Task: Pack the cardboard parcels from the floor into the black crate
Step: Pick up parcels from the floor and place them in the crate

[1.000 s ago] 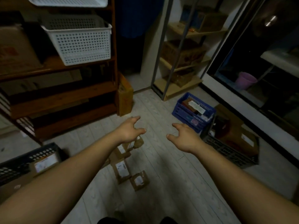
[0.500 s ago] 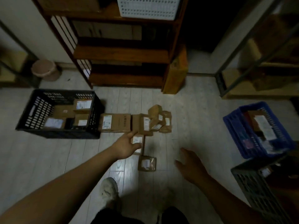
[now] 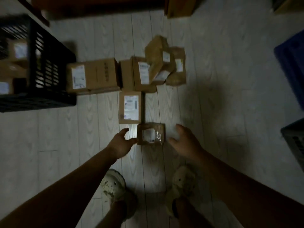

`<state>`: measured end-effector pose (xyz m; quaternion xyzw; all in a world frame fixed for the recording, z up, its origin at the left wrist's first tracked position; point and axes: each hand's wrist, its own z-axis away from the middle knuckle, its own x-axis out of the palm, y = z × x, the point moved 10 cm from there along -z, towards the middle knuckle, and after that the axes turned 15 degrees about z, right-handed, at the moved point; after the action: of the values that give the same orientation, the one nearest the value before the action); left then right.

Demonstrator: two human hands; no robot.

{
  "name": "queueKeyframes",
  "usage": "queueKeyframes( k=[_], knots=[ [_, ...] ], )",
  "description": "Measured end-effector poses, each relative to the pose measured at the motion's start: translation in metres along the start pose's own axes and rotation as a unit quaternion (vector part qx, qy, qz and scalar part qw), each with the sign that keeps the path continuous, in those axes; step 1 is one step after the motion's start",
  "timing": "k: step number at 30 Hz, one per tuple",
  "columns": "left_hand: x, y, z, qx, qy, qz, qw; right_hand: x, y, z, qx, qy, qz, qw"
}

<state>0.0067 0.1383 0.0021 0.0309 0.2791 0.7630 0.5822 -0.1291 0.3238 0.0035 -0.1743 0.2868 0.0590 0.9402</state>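
Observation:
A small taped cardboard parcel (image 3: 151,133) lies on the pale floor just ahead of my feet. My left hand (image 3: 120,143) is at its left side with spread fingers, the thumb close to its edge. My right hand (image 3: 185,141) hovers open at its right side, a short gap away. Behind it lies a flat labelled parcel (image 3: 130,106), then a large box (image 3: 93,75) and a heap of several parcels (image 3: 158,65). The black crate (image 3: 47,74) stands at the left with parcels inside.
A blue crate (image 3: 292,63) and a dark crate (image 3: 294,139) sit at the right edge. A tall cardboard box (image 3: 179,5) and a wooden shelf base (image 3: 98,5) stand at the back. My two shoes (image 3: 113,186) are below the hands.
The view has tipped down and closer to the floor. Both hands came together to either side of the small taped parcel; the left hand left the flat parcel.

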Motion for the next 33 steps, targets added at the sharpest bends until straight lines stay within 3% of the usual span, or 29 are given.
queueKeyframes(
  k=[8,15,22,33],
  knots=[
    [0.064,-0.095,-0.165,-0.050,-0.015,0.071,0.996,0.132,0.044,-0.150,0.040,-0.043,-0.124,0.991],
    [0.099,-0.117,-0.199,-0.053,-0.095,0.168,0.980,0.177,0.040,-0.186,0.041,-0.052,-0.265,0.962],
    [0.077,-0.088,-0.114,-0.035,-0.102,0.197,0.974,0.146,0.032,-0.099,0.095,-0.053,-0.305,0.946],
    [-0.027,0.078,0.115,0.038,-0.081,0.227,0.970,-0.057,-0.080,0.116,0.024,0.040,-0.305,0.951]
  ],
)
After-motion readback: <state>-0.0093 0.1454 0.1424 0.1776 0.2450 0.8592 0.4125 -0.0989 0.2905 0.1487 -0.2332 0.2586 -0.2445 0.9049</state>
